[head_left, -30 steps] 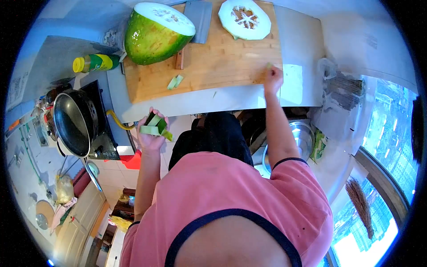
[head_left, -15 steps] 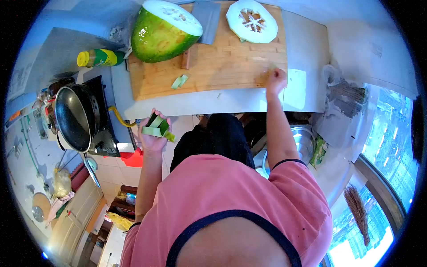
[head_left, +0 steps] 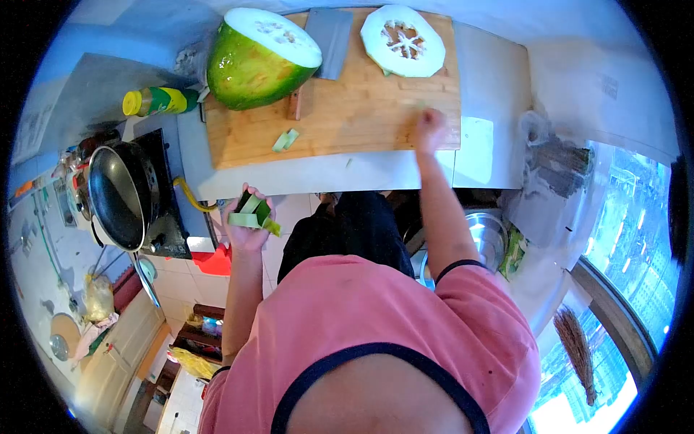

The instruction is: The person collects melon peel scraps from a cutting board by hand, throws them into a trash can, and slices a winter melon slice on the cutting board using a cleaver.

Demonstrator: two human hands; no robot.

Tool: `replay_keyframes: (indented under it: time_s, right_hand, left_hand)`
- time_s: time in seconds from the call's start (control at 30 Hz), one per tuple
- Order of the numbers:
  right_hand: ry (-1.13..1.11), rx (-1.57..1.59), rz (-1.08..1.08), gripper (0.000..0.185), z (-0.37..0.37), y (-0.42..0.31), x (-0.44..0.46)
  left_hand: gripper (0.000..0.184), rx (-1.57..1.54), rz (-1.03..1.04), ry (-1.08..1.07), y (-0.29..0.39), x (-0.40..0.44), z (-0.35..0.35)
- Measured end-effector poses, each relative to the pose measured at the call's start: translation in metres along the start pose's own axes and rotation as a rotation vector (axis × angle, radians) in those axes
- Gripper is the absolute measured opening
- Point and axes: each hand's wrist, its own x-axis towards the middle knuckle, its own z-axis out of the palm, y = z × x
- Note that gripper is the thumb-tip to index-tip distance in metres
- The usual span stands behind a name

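My left hand [head_left: 248,230], palm up in front of the counter's edge, holds several green-and-white strips of winter melon peel [head_left: 251,219]. My right hand [head_left: 431,129], slightly blurred, is closed above the right part of the wooden cutting board [head_left: 361,116]. What its fingers hold, if anything, I cannot make out. A large cut winter melon [head_left: 260,69] stands at the board's back left, its white seeded face up. Beside it lies a cleaver [head_left: 329,43], its handle partly hidden by the melon. A peeled winter melon slice [head_left: 372,47] rests at the back right. Loose peel pieces [head_left: 285,139] lie near the front left.
A yellow-capped bottle [head_left: 160,100] lies left of the board. Further left, a frying pan [head_left: 116,195] sits on the stove, with its handle pointing toward me. A yellow hose [head_left: 191,195] runs by the counter edge. A metal basin [head_left: 486,239] is low on the right.
My right hand has moved left, away from the board's right edge. My left hand still holds the peel. The whole view has shifted slightly.
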Motion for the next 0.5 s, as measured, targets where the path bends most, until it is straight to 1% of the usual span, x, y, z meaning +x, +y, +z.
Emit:
replay_keyframes:
  time_s: [0.03,0.07,0.1,0.13,0.2,0.27,0.33,0.37,0.43,0.47,0.5]
  right_hand:
    - [-0.063,0.149,-0.029,0.006,0.009,-0.034,-0.013]
    - [-0.138,0.149,-0.149,0.005,0.031,-0.049,-0.033]
    - [-0.231,0.245,-0.202,0.005,0.039,-0.075,-0.047]
    - [-0.314,0.293,-0.21,0.015,0.027,-0.104,-0.049]
    - [-0.355,0.45,-0.204,0.017,0.029,-0.1,-0.044]
    - [-0.16,0.253,-0.063,0.014,0.017,-0.064,-0.014]
    - [-0.139,0.094,0.153,0.007,-0.015,-0.024,0.035]
    - [-0.156,0.096,0.152,0.007,-0.011,-0.015,0.037]
    - [0.037,0.143,0.06,0.005,0.004,-0.004,0.042]
    - [-0.073,0.131,0.009,0.003,0.014,-0.028,0.032]
    - [-0.242,0.113,-0.072,0.009,0.026,-0.048,0.014]
  left_hand:
    - [0.032,-0.024,0.003,0.013,-0.002,0.0,-0.002]
    - [0.032,-0.023,0.005,0.02,-0.004,0.0,-0.004]
    - [0.032,-0.001,0.001,0.027,-0.007,0.002,-0.004]
    - [0.032,0.023,-0.001,0.025,-0.009,0.005,-0.002]
    - [0.032,0.013,0.007,0.015,-0.014,0.007,0.007]
    - [0.032,0.002,0.014,0.011,-0.013,0.008,0.01]
    - [0.033,-0.022,0.029,-0.028,-0.013,0.004,0.005]
    - [0.033,-0.027,0.038,-0.015,-0.013,-0.002,0.002]
    - [0.034,-0.024,0.046,0.022,-0.01,-0.003,0.0]
    - [0.034,-0.021,0.048,0.022,-0.009,-0.002,-0.002]
    - [0.034,-0.029,0.052,0.035,-0.01,-0.002,-0.005]
